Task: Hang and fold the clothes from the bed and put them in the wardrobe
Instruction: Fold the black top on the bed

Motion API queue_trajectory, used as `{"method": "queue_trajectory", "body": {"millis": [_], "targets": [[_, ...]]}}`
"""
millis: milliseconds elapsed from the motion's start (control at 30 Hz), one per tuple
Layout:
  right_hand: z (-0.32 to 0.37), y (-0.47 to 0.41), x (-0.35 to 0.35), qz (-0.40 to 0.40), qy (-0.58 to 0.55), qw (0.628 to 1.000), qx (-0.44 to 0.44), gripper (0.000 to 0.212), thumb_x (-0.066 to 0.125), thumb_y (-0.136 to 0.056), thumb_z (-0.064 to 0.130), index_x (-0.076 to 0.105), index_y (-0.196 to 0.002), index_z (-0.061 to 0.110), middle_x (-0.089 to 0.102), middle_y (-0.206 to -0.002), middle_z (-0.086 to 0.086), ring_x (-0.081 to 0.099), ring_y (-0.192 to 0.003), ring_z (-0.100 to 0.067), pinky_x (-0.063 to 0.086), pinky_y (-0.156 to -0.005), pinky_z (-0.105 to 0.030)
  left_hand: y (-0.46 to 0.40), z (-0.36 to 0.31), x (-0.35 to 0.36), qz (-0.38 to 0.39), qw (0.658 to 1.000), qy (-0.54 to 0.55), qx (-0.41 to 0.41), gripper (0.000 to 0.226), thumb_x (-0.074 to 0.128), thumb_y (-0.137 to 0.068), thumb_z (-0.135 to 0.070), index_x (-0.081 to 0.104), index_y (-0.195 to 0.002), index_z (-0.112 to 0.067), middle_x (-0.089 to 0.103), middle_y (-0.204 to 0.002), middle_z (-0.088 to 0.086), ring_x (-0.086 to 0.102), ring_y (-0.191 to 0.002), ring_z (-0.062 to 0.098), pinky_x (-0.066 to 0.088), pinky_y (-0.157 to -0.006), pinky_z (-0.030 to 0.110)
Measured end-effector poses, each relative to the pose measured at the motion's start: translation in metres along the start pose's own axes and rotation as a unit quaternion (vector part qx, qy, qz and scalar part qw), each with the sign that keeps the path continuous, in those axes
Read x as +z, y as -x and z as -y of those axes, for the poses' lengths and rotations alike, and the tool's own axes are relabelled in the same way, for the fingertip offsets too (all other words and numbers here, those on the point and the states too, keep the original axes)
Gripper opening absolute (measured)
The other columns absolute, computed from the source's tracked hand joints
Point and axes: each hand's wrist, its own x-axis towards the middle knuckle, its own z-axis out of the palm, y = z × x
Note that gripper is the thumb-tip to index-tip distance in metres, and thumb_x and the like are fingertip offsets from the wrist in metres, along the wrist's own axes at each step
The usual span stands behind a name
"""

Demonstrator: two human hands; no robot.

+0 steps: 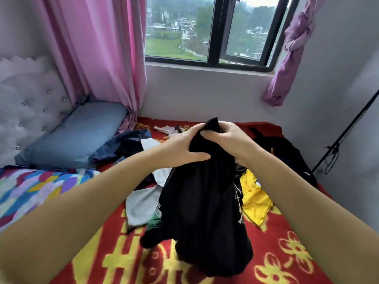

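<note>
two bare forearms ran in from the bottom corners — no sleeves, cuffs or gloves showed anywhere along them. the left hand (189,145) and the right hand (229,138) were bare too — no rings, watch or bracelet at the wrists. the fingernails in view were short and unpainted.

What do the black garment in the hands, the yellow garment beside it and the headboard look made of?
Black garment: soft matte knit, probably cotton jersey; it drapes limply from the left hand and right hand.
Yellow garment: slick synthetic, likely polyester; it has a slight sheen.
Headboard: padded, tufted upholstery with shiny studs, possibly faux leather or velvet; too blurred to tell.
</note>
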Motion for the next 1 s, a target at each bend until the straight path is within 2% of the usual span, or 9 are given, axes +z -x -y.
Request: {"method": "queue_trajectory", "body": {"millis": [100,267,400,500,633,733,867,933,1000], "targets": [[0.009,0.005,-0.003,0.049,0.042,0.998,-0.004,0.012,0.070,-0.084,0.019,0.074,-0.084,0.030,0.075,-0.085,0.004,0.071,-0.078,-0.010,0.054,-0.064,-0.021,-0.004,-0.001,0.000,-0.036,0.997,0.071,-0.001,0.037,0.069,-0.085,-0.019,0.057,-0.115,-0.037,0.063,-0.097,-0.023,0.059,-0.095,-0.008,0.047,-0.086,0.015],[-0.007,0.014,-0.025,0.096,0.030,0.992,0.075,0.029,0.070,-0.086,0.017,0.062,-0.114,0.021,0.072,-0.101,-0.004,0.071,-0.090,-0.018,0.057,-0.076,-0.028,-0.007,0.001,-0.011,-0.042,0.989,0.142,0.001,0.015,0.068,-0.084,-0.009,0.067,-0.089,-0.024,0.064,-0.078,-0.009,0.060,-0.074,0.002,0.049,-0.071,0.022],[-0.069,0.031,-0.025,0.048,0.314,0.936,0.154,0.025,0.052,-0.085,0.003,0.066,-0.078,0.022,0.063,-0.072,-0.001,0.054,-0.063,-0.012,0.037,-0.050,-0.006,-0.008,-0.007,-0.033,-0.082,0.936,0.340,-0.030,0.026,0.063,-0.085,0.000,0.071,-0.074,-0.022,0.069,-0.072,-0.004,0.066,-0.064,0.009,0.054,-0.061,0.021],[-0.106,0.052,-0.021,0.044,0.314,0.925,0.211,0.022,0.053,-0.087,0.008,0.065,-0.076,0.022,0.064,-0.071,0.002,0.060,-0.067,-0.013,0.042,-0.056,-0.011,-0.007,-0.012,-0.059,-0.127,0.889,0.438,-0.023,0.023,0.062,-0.081,-0.002,0.076,-0.080,-0.020,0.073,-0.078,0.002,0.070,-0.067,0.014,0.056,-0.063,0.024],[-0.080,0.050,0.012,-0.007,0.074,0.996,0.055,0.016,0.055,-0.086,0.045,0.064,-0.098,0.038,0.072,-0.091,0.005,0.069,-0.092,-0.015,0.052,-0.081,-0.026,-0.006,-0.016,-0.072,-0.080,0.918,0.387,-0.023,0.021,0.061,-0.073,-0.008,0.076,-0.081,-0.020,0.072,-0.077,0.002,0.069,-0.069,0.013,0.056,-0.064,0.024],[-0.042,0.036,0.038,-0.012,-0.012,0.999,-0.049,0.018,0.053,-0.087,0.050,0.062,-0.102,0.049,0.070,-0.101,-0.003,0.067,-0.094,-0.022,0.055,-0.082,-0.031,-0.006,-0.018,-0.066,-0.053,0.931,0.359,-0.039,0.021,0.060,-0.070,-0.008,0.075,-0.078,-0.019,0.071,-0.073,0.001,0.067,-0.065,0.013,0.055,-0.062,0.022],[-0.052,0.029,0.053,-0.060,0.096,0.992,-0.051,0.016,0.055,-0.092,0.029,0.064,-0.090,0.041,0.072,-0.085,0.002,0.068,-0.080,-0.020,0.057,-0.067,-0.029,0.003,-0.012,-0.072,-0.057,0.934,0.347,-0.060,0.021,0.059,-0.069,-0.009,0.075,-0.080,-0.019,0.071,-0.074,0.002,0.067,-0.066,0.014,0.055,-0.061,0.022],[-0.070,0.024,0.049,-0.078,0.169,0.982,-0.014,0.025,0.056,-0.091,0.019,0.060,-0.075,0.037,0.067,-0.072,0.014,0.064,-0.071,-0.004,0.047,-0.055,-0.013,0.010,-0.008,-0.078,-0.064,0.932,0.349,-0.075,0.023,0.060,-0.067,-0.008,0.073,-0.084,-0.014,0.070,-0.076,0.004,0.067,-0.068,0.016,0.056,-0.063,0.025],[-0.088,0.017,0.039,-0.060,0.227,0.970,0.055,0.029,0.056,-0.089,0.016,0.056,-0.064,0.031,0.061,-0.063,0.017,0.058,-0.065,0.001,0.038,-0.051,-0.012,0.019,-0.002,-0.088,-0.087,0.925,0.358,-0.093,0.025,0.059,-0.065,-0.007,0.071,-0.087,-0.011,0.069,-0.077,0.007,0.067,-0.069,0.019,0.057,-0.065,0.027]]}}
